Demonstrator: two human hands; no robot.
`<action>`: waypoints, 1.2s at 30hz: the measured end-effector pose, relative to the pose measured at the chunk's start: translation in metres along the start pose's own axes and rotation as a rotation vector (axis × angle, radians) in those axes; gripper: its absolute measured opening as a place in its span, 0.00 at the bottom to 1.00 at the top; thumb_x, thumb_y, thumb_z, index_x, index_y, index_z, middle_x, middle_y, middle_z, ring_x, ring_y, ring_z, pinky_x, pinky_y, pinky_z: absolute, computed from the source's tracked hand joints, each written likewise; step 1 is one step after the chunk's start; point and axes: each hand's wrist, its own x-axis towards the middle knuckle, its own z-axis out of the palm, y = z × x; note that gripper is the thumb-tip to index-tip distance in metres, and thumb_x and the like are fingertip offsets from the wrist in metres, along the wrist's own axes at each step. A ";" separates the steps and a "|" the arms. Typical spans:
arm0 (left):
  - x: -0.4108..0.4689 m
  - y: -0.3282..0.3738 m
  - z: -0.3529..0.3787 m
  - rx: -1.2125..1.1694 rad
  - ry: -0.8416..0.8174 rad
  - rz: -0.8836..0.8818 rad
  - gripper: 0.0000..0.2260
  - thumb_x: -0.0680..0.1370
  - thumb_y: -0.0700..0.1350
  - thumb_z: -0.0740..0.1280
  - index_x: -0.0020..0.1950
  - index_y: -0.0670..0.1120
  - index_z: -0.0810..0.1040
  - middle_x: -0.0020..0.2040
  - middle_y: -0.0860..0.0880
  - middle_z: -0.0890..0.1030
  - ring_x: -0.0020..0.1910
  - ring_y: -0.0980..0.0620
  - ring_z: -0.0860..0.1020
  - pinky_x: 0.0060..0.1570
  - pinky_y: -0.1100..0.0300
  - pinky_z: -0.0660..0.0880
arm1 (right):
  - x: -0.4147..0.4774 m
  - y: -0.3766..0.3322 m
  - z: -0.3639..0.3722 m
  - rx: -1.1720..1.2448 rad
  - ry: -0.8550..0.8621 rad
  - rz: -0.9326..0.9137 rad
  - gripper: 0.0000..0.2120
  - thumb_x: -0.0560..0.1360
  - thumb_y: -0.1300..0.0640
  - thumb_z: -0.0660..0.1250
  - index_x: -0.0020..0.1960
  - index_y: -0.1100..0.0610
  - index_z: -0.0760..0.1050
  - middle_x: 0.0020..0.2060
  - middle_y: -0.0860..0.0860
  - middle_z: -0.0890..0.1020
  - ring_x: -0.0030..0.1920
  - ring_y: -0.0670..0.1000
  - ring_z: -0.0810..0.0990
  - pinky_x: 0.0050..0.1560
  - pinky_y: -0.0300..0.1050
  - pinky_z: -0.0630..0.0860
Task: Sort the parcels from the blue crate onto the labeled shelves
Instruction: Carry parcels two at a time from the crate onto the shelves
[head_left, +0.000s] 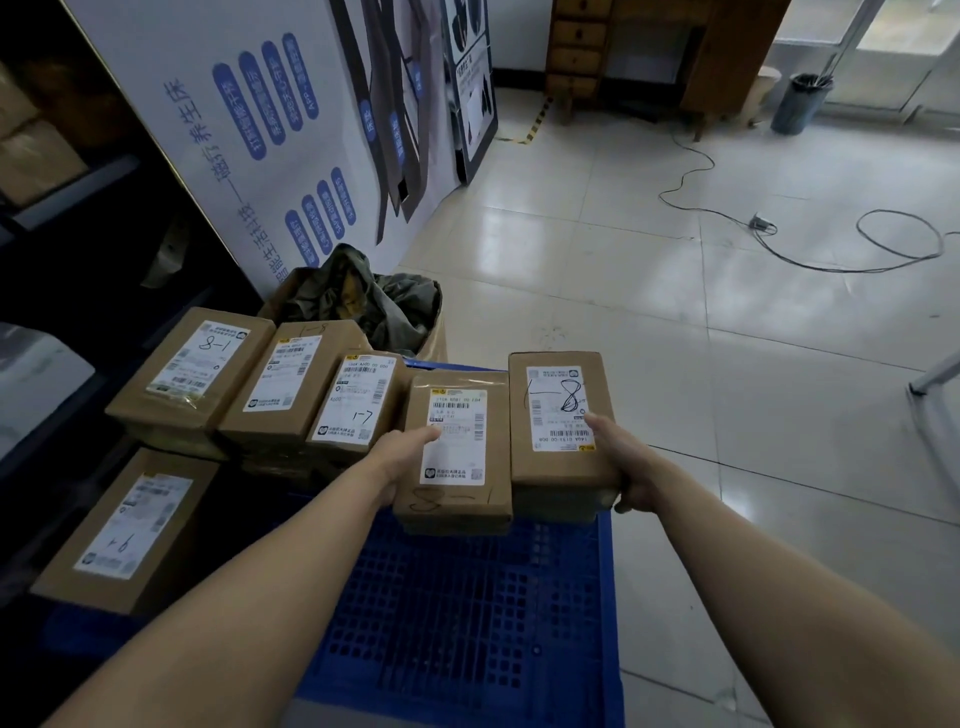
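Grip, left: left hand (402, 457) is wrapping around the near left side of the middle parcel (457, 452), thumb lying on its white label.
Grip, right: right hand (621, 462) is closing on the right edge of the right parcel (561, 415), thumb on top, other fingers going underneath.
Head view, parcels: both held boxes are sitting side by side, touching, at the far end of the blue crate (467, 597). They are resting on more boxes under them.
Head view, other boxes: three more parcels (275, 379) are lining up to the left, and one more box (130, 525) is lying lower on the left.
Head view, crate: its near part is showing bare blue mesh.
Head view, shelves: dark shelves (62, 182) are standing on the far left, too dim to read any labels.
Step, I think: two boxes are being picked up at once.
What could go wrong: each hand is holding only one side, so a box could tip and slip out. Lifting could also be nudging the neighbor boxes off their pile. The scribbled numbers are easy to mix up.
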 end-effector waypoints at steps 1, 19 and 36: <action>0.002 -0.001 -0.001 -0.001 -0.002 -0.002 0.22 0.78 0.51 0.66 0.67 0.42 0.71 0.54 0.42 0.82 0.50 0.43 0.82 0.48 0.50 0.79 | 0.001 -0.001 -0.001 -0.006 -0.034 0.002 0.28 0.72 0.31 0.59 0.64 0.48 0.71 0.53 0.55 0.82 0.50 0.57 0.80 0.42 0.50 0.75; -0.075 0.087 0.002 -0.263 -0.181 0.174 0.27 0.74 0.50 0.70 0.70 0.47 0.66 0.58 0.39 0.81 0.53 0.40 0.81 0.46 0.47 0.80 | -0.096 -0.095 -0.058 0.123 -0.085 -0.282 0.20 0.70 0.39 0.66 0.58 0.49 0.76 0.43 0.51 0.86 0.44 0.55 0.83 0.40 0.50 0.78; -0.290 0.127 -0.112 -0.574 0.291 0.578 0.31 0.74 0.44 0.70 0.73 0.44 0.61 0.63 0.36 0.76 0.58 0.36 0.78 0.56 0.42 0.77 | -0.216 -0.219 0.053 0.050 -0.596 -0.494 0.21 0.71 0.44 0.68 0.61 0.51 0.76 0.53 0.54 0.84 0.49 0.56 0.83 0.50 0.57 0.79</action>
